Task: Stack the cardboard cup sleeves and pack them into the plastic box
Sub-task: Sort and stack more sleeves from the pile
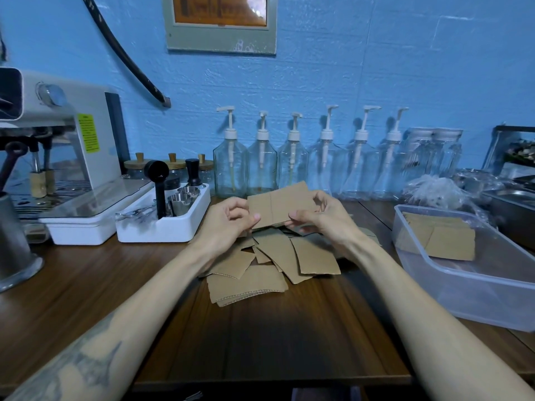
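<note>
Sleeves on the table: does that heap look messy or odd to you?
Yes. The loose sleeves lie in a jumbled heap on the table, fanned at different angles and overlapping, unlike the flat ones in the box. None looks torn.

A wooden table (86, 285) runs under a blue wall (376, 68). Far left stands a white espresso machine (72, 157), with a grey metal vessel (14, 241) nearer at the left edge. Just right of the machine sits a white tray (162, 230) holding steel cups (182, 198) and a black scoop (157, 183). Behind it are lidded glass jars (139, 169). Six clear pump bottles (262, 166) line the wall. A framed picture (220, 24) hangs above. Far right lie crumpled plastic bags (434, 192) and a steel basin (509, 198).
</note>
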The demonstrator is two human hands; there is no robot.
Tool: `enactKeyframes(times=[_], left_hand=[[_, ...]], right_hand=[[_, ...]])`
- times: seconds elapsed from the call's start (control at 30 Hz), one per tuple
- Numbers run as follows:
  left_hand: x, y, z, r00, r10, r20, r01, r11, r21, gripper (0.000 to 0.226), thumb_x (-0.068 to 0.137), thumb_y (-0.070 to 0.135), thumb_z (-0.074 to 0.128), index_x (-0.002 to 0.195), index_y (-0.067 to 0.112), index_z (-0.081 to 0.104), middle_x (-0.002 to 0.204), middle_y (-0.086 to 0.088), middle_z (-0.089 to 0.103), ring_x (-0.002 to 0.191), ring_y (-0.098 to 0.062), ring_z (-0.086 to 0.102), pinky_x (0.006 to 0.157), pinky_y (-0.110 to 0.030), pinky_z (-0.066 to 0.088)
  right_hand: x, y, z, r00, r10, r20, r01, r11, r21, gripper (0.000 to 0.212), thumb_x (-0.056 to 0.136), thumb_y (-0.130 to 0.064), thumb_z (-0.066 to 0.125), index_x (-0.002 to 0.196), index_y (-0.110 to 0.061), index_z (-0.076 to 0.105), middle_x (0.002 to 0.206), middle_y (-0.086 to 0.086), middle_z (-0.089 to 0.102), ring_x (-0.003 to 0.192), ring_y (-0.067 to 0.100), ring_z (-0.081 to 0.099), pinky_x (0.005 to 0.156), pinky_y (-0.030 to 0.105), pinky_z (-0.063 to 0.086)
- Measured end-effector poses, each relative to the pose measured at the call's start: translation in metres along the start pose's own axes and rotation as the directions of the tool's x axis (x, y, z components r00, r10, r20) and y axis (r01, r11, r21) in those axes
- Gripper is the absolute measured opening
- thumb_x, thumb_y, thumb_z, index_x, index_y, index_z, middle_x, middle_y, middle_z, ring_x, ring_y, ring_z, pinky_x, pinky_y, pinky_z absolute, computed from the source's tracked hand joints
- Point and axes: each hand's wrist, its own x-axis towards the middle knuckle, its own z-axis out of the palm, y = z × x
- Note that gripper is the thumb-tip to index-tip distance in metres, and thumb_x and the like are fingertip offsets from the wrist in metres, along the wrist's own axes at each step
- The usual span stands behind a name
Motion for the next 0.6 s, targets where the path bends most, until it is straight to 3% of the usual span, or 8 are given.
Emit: enactKeyframes(times=[0.1,0.2,0.27,0.33,0.4,0.5,0.6], left_hand=[[0.001,-0.002,-0.004,0.999,0.048,-0.02,-0.047,0.996,0.074,0.016,0.087,0.013,0.072,0.1,0.013,0.062,0.075,-0.007,0.067,0.072,-0.018,0.061,0.085,-0.039,0.053],[0.002,-0.007,-0.005,0.997,0.076,-0.021,-0.073,0.99,0.123,0.016,0.088,0.014,0.072,0.097,0.022,0.061,0.071,0.0,0.066,0.072,-0.017,0.059,0.083,-0.037,0.051],[0.004,-0.009,-0.005,0.997,0.074,-0.02,-0.071,0.989,0.127,0.019,0.089,0.012,0.071,0.098,0.024,0.06,0.066,0.007,0.065,0.071,-0.016,0.059,0.083,-0.037,0.051],[0.004,-0.011,-0.004,0.998,0.061,-0.006,-0.06,0.992,0.108,0.019,0.091,0.008,0.067,0.104,0.02,0.06,0.064,0.009,0.066,0.069,-0.016,0.061,0.079,-0.036,0.053],[0.005,-0.01,-0.004,0.998,0.051,-0.021,-0.049,0.994,0.093,0.024,0.091,0.005,0.066,0.114,0.008,0.058,0.068,0.005,0.068,0.07,-0.019,0.063,0.073,-0.034,0.057],[0.008,-0.012,-0.008,0.997,0.03,-0.073,-0.024,0.996,0.09,0.031,0.091,0.004,0.065,0.12,-0.001,0.055,0.083,-0.011,0.068,0.077,-0.021,0.064,0.065,-0.026,0.058],[0.01,-0.015,-0.014,0.995,0.011,-0.096,0.003,0.989,0.148,0.033,0.091,0.007,0.066,0.122,0.001,0.055,0.081,-0.013,0.066,0.073,-0.019,0.062,0.07,-0.034,0.059]], right_hand=[[0.005,0.003,-0.008,0.998,-0.053,-0.027,0.05,0.991,-0.123,0.026,0.086,-0.009,0.074,0.11,-0.01,0.062,0.086,-0.008,0.077,0.075,0.01,0.069,0.068,0.023,0.051],[0.006,0.007,-0.008,0.997,-0.076,0.019,0.078,0.98,-0.183,0.011,0.085,-0.007,0.075,0.085,-0.011,0.065,0.078,0.002,0.074,0.072,0.011,0.067,0.071,0.021,0.052],[0.008,0.013,-0.007,0.996,-0.072,0.043,0.08,0.974,-0.213,0.026,0.083,-0.008,0.077,0.072,-0.005,0.053,0.068,0.014,0.059,0.073,0.019,0.063,0.087,0.031,0.054],[0.008,0.015,-0.006,0.995,-0.067,0.068,0.08,0.974,-0.21,0.035,0.081,-0.013,0.08,0.079,0.008,0.051,0.072,0.022,0.054,0.075,0.02,0.06,0.092,0.035,0.052],[0.008,0.014,-0.006,0.996,-0.06,0.063,0.071,0.978,-0.194,0.031,0.082,-0.014,0.08,0.087,0.009,0.06,0.081,0.03,0.065,0.076,0.017,0.064,0.083,0.027,0.051],[0.003,0.004,-0.01,0.998,-0.067,-0.02,0.059,0.959,-0.278,0.014,0.085,-0.022,0.077,0.094,-0.013,0.072,0.086,0.004,0.074,0.068,0.001,0.064,0.065,0.014,0.043],[-0.001,0.002,-0.022,0.999,-0.038,-0.024,0.019,0.835,-0.55,0.024,0.081,-0.04,0.079,0.098,-0.024,0.071,0.086,-0.007,0.069,0.077,0.006,0.061,0.066,0.019,0.042]])
